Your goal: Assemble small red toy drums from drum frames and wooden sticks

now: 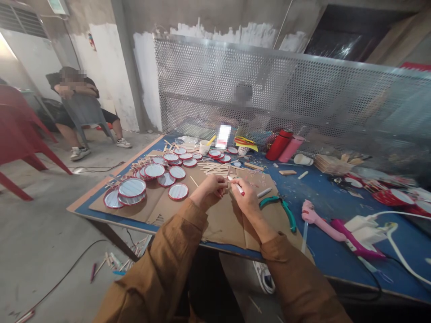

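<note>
My right hand (247, 197) is closed around a white-and-red marker pen (237, 184), its tip pointing toward my other hand. Beside it, over the brown cardboard (229, 224), my left hand (212, 189) pinches what looks like a thin wooden stick (228, 171); the fingers partly hide it. Beyond both hands lies a pile of flat wooden sticks (213, 168). Round white discs with red rims (178, 191) are spread and stacked to the left. Green-handled pliers (286, 211) and a grey pen (264, 192) lie to the right of my right hand.
A pink hot glue gun (323, 222) and a power strip with white plugs (365, 231) lie at the right. Red (279, 144) and pink (291, 149) bottles, paper cups and a lit phone (222, 136) stand behind. A perforated metal screen (208, 80) borders the table. A person sits left.
</note>
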`<state>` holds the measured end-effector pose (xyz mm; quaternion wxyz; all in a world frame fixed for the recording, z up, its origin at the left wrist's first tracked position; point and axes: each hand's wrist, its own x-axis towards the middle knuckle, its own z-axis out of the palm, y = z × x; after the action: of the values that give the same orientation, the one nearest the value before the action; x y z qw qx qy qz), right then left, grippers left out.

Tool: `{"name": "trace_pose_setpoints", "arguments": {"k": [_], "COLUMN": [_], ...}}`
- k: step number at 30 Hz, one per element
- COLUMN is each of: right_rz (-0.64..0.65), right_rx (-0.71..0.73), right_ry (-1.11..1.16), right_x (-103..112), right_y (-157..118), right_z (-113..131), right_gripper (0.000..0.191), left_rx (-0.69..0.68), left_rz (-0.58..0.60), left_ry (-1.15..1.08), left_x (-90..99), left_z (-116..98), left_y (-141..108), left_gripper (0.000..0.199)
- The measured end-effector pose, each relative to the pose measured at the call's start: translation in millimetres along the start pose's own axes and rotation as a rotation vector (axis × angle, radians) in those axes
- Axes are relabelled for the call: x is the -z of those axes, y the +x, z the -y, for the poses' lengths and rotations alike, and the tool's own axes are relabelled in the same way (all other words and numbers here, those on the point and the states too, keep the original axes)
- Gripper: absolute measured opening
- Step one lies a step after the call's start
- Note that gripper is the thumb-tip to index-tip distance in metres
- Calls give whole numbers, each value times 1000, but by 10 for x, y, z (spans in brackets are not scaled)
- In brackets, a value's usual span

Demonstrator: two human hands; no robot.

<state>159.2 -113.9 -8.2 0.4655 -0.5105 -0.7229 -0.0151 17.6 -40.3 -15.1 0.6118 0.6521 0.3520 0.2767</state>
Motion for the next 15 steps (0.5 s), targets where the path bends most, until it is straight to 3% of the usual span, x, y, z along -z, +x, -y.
{"name": "trace_pose_setpoints", "arguments": {"k": [15], "right_rz": [-21], "right_rx": [10], "right_ry": [-23], "right_x": [-25], "right_y": [-14], "right_z": [-14], "right_gripper": [15], "left_rx": [12], "left_rz": [-37], "left_ry": [15], "left_x": [-5], "left_z": [25], "left_y": [22], "left_gripper": [16]}}
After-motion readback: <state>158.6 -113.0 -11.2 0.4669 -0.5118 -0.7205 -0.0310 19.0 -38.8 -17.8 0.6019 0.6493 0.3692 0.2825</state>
